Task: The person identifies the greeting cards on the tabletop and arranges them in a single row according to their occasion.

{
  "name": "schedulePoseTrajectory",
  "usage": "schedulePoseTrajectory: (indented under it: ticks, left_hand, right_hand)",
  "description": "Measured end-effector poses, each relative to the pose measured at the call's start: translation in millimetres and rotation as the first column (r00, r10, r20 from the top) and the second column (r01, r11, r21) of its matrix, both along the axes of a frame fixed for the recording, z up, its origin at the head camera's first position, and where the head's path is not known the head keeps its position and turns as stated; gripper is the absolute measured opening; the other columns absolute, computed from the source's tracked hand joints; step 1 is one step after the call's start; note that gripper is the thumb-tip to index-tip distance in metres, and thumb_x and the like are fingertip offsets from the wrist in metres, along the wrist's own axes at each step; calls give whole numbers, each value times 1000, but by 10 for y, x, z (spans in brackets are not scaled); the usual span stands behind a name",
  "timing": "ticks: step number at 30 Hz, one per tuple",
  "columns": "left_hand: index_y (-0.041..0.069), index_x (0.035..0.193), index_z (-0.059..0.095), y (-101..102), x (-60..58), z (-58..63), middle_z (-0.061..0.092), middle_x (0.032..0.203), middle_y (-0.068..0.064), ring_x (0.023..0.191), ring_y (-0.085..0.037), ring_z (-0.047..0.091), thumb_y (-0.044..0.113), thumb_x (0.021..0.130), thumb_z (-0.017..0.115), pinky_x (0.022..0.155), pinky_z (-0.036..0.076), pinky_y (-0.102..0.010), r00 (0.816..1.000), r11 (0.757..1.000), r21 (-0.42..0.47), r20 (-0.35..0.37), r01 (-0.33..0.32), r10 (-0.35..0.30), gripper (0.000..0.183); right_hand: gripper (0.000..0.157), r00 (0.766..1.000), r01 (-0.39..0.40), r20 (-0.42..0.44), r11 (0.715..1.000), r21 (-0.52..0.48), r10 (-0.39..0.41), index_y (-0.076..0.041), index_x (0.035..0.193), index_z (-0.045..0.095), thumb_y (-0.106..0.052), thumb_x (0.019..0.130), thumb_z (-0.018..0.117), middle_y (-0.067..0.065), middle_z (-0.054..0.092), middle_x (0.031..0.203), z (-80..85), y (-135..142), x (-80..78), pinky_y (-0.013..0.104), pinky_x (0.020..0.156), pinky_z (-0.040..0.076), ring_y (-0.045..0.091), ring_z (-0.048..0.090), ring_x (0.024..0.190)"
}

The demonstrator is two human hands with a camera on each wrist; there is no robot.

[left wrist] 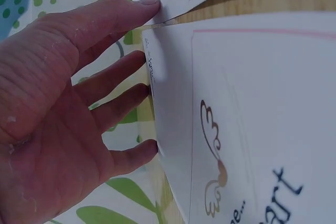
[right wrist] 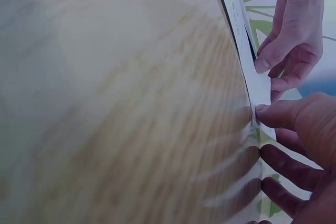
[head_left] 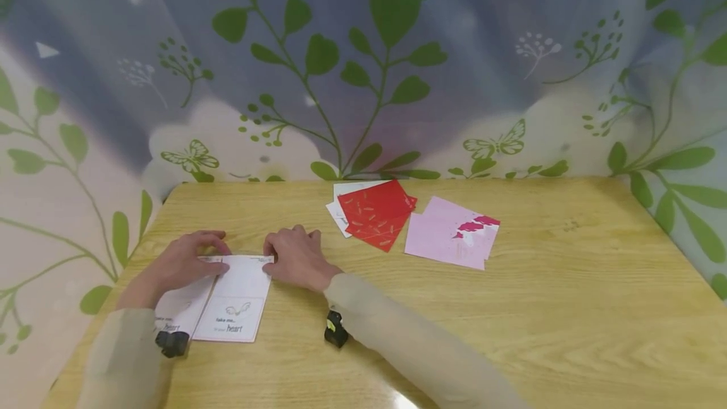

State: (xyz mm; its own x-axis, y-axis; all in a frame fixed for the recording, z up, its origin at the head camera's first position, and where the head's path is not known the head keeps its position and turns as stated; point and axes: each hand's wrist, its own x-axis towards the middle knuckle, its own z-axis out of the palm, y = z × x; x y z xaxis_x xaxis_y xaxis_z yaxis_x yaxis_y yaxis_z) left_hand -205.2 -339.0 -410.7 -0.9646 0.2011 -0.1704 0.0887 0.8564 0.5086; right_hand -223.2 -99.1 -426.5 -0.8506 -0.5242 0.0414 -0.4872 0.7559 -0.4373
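Two white cards printed with small wings and the word "heart" lie side by side at the table's left. My left hand (head_left: 178, 264) pinches the top left corner of the right-hand card (head_left: 238, 286) between thumb and index finger. In the left wrist view, its other fingertips touch the far edge of the left-hand card (left wrist: 268, 98). The top right corner of the right-hand card is pinched by my right hand (head_left: 300, 259). The right wrist view shows its thumb on the card's face (right wrist: 257, 90), with the fingers at the far edge.
A red patterned card (head_left: 375, 213) lies over white cards (head_left: 339, 216) at the table's back middle. Right of it are overlapping pink cards (head_left: 437, 232) with a magenta print. A leaf-patterned curtain (head_left: 352, 81) hangs behind the wooden table (head_left: 539, 308).
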Motion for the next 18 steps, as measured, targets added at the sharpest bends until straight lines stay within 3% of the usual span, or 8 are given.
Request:
schedulePoseTrajectory:
  ticks: [6,12,14,18]
  left_hand:
    - [11,114,73,-112,16,0,52,148,-29,138,-57,41,23,90,77,107,34,-70,999,1000,-4,-37,10,-10,27]
    - [10,114,74,-289,140,46,63,125,-28,111,-51,59,16,85,79,85,49,-58,984,996,-83,-177,-20,5,30]
    - [11,113,75,-331,189,49,65,121,-26,105,-46,62,16,83,81,83,50,-51,987,995,-100,-163,-22,5,31]
    - [13,117,74,-351,288,21,67,121,-21,105,-36,64,23,86,79,84,50,-45,999,993,-112,-40,-33,28,33]
  right_hand:
    - [11,1000,13,2,1000,10,-13,-25,97,74,-32,88,75,-12,65,93,-4,-20,7,45,89,38,16,53,96]
    - [13,999,10,36,1000,1,-10,-25,100,76,-32,89,75,-11,67,100,2,-15,-3,48,93,37,17,54,101]
    - [14,999,10,44,1000,0,-10,-25,101,77,-33,90,75,-10,68,103,0,-19,-5,49,94,37,18,54,104]
    - [15,999,16,49,1000,3,-16,-25,102,78,-35,91,74,-10,68,105,-13,-27,-8,49,94,36,20,55,108]
